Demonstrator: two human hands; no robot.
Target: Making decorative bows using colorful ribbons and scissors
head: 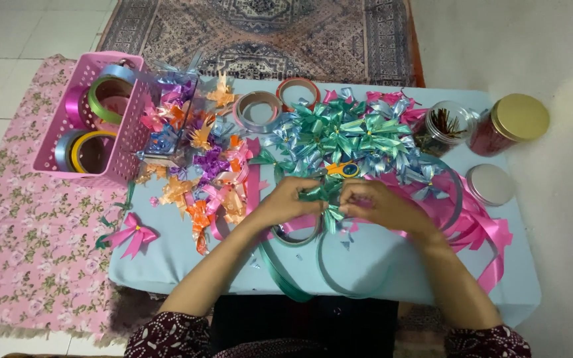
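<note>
Green ribbon bow point(325, 199) is sitting between both hands just above the pale blue table point(167, 265), near its front middle. The left hand point(286, 202) is closing its fingers on the bow's left side, and the right hand point(376, 204) is pinching the right side — both appear to be gripping it, though the fingertips are partly hiding each other, so the exact hold is hard to read.

Judging from the picture, the bow's loops are fanning upward toward the heap of teal and silver bows point(346, 136), while a tail is hanging down toward the person; its long axis seems to be running roughly away from the body and back, tilted a little.

Several things could be going wrong here. The glossy ribbon is likely slippery — a loose pinch could be letting the loops spring open and the folds come undone. Green ribbon strip point(280, 272) is trailing off the front edge, and its weight or a snag on a sleeve could be tugging the bow out of shape. The orange-handled scissors point(343, 169) are lying just beyond the fingers, so a forward reach could be brushing the blades. Pink ribbon point(479, 229) is curling close to the right wrist and could be tangling with it.
</note>
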